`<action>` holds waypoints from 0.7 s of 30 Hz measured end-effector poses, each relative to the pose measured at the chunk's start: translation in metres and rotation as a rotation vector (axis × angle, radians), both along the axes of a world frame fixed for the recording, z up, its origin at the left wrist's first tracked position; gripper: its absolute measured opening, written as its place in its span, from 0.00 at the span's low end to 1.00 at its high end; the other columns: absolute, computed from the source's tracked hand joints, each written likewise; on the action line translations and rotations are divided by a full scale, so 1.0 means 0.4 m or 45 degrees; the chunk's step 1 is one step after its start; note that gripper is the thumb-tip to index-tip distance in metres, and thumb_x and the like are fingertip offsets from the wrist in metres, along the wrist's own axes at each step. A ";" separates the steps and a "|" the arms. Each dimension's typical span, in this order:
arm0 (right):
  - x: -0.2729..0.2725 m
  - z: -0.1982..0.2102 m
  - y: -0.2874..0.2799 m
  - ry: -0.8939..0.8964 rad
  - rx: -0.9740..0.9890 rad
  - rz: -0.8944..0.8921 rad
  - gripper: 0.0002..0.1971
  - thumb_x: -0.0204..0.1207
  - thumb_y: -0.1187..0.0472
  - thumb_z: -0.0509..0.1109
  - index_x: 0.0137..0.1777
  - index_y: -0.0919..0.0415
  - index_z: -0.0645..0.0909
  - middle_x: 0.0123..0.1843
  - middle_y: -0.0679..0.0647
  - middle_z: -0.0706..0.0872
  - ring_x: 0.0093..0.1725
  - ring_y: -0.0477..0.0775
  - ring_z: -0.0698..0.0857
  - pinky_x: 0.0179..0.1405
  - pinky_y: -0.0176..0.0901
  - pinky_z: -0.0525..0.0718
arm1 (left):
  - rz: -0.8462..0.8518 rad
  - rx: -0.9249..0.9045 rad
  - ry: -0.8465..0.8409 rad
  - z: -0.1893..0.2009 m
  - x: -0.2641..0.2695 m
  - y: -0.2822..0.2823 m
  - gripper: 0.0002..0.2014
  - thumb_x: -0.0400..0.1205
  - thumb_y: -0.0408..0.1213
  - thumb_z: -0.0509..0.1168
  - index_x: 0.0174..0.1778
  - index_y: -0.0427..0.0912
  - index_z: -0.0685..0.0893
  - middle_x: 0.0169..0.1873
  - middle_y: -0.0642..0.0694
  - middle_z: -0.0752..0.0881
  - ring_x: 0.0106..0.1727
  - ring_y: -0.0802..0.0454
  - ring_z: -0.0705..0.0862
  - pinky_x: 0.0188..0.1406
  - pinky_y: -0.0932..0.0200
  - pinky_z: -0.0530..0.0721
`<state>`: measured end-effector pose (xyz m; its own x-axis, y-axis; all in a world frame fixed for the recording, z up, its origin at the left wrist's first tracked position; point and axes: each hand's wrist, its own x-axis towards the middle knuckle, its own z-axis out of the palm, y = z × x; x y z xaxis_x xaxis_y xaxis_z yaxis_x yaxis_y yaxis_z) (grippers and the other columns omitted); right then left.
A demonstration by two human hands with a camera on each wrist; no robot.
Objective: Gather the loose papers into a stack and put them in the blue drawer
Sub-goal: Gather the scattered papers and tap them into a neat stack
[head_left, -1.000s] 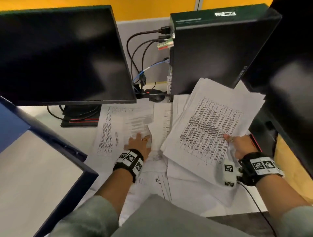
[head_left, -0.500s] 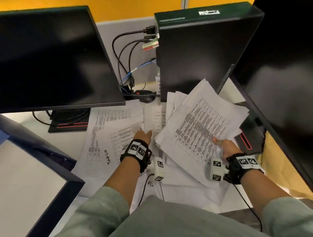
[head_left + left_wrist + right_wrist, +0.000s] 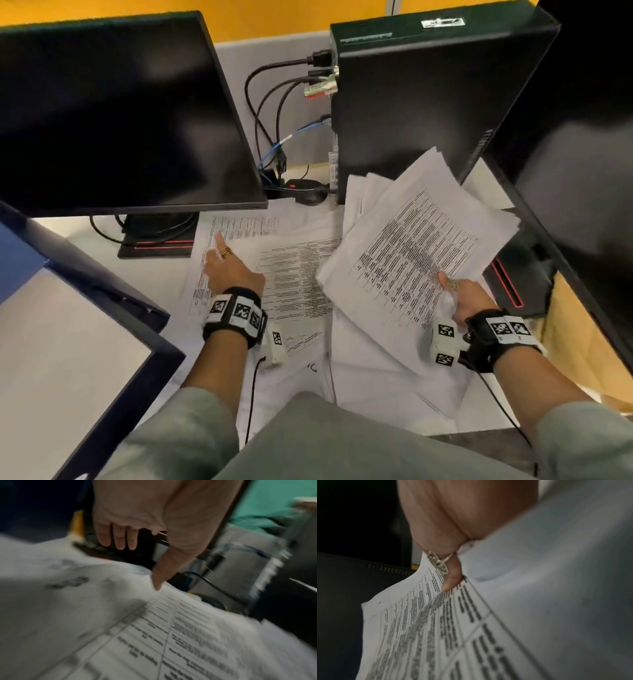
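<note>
Paper stack (image 3: 421, 240) is pinched by the right hand (image 3: 464, 298); left hand (image 3: 229, 270), fingers extended, seemingly touches loose sheets (image 3: 294, 274).

Even indoor light falls from overhead, with soft glare on the dark left monitor (image 3: 113, 113). The head view bends straight lines at its edges. Both wrist views are dim, grainy and smeared, and the printed sheets (image 3: 171, 635) blur nearest the lens.

printed paper sheaf (image 3: 416, 240) lifted, loose sheets (image 3: 291, 274) flat
</note>
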<state>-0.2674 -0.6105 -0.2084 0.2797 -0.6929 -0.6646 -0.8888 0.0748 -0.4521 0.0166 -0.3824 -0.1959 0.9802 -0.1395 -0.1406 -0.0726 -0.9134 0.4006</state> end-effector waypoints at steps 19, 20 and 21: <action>-0.013 0.000 0.013 -0.047 0.017 0.059 0.19 0.81 0.50 0.60 0.71 0.50 0.68 0.54 0.64 0.83 0.39 0.54 0.80 0.46 0.45 0.80 | -0.895 0.443 0.532 0.021 0.007 -0.155 0.40 0.73 0.62 0.66 0.74 0.38 0.70 0.71 0.41 0.75 0.68 0.42 0.76 0.66 0.53 0.74; -0.015 -0.006 0.012 -0.068 0.013 0.030 0.18 0.81 0.52 0.62 0.69 0.55 0.74 0.54 0.62 0.82 0.41 0.54 0.80 0.49 0.45 0.80 | -0.866 0.363 0.616 0.017 -0.015 -0.142 0.37 0.74 0.60 0.67 0.73 0.38 0.71 0.70 0.41 0.77 0.65 0.43 0.78 0.61 0.55 0.76; -0.013 -0.017 0.009 -0.039 -0.036 0.048 0.16 0.81 0.56 0.63 0.68 0.57 0.76 0.55 0.61 0.83 0.44 0.54 0.81 0.52 0.43 0.79 | -0.857 0.315 0.682 0.013 -0.036 -0.131 0.35 0.75 0.57 0.67 0.72 0.38 0.72 0.68 0.41 0.78 0.63 0.43 0.79 0.56 0.58 0.76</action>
